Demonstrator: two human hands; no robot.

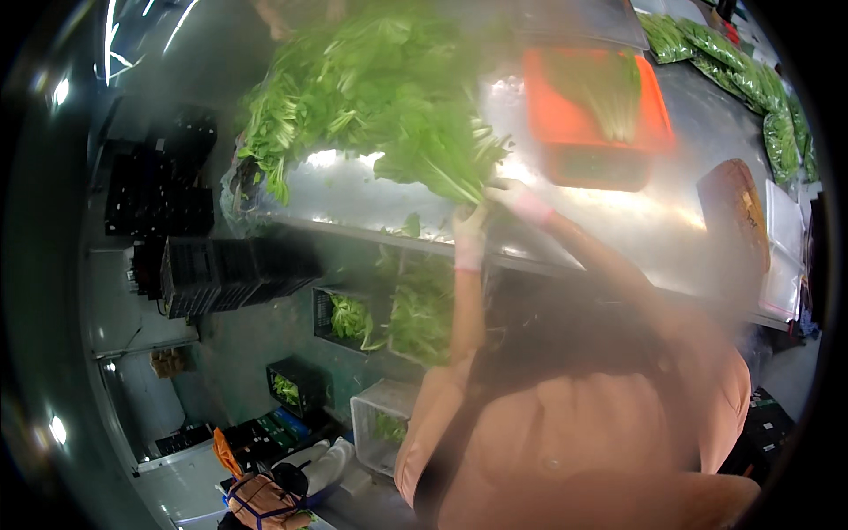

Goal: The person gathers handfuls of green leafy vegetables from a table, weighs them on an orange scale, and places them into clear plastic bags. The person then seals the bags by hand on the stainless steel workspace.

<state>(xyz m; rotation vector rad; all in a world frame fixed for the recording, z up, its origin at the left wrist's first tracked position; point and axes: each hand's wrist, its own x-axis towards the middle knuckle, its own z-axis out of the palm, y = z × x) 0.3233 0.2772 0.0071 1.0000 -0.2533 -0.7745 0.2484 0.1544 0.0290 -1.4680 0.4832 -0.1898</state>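
Observation:
A bunch of leafy greens (439, 159) with pale stems lies at the front edge of the metal table, its stem ends toward me. My left hand (470, 231), in a white glove, is closed on the stem ends. From the right, my right hand (519, 200), also gloved in white, pinches the same stems close beside it. The fingertips are partly blurred. Just beyond my hands rises a large loose heap of the same greens (344, 84). An orange basket (658, 119) stands to the right, with more greens (609, 102) in it, stems toward me.
Bagged greens (746, 66) lie at the far right of the metal table (618, 221), near a brown board-like object (740, 212). Below on the left are stacked black crates (234, 274), a crate of greens (349, 318) and a white crate (375, 433). Another person's hand (274, 22) shows at the top.

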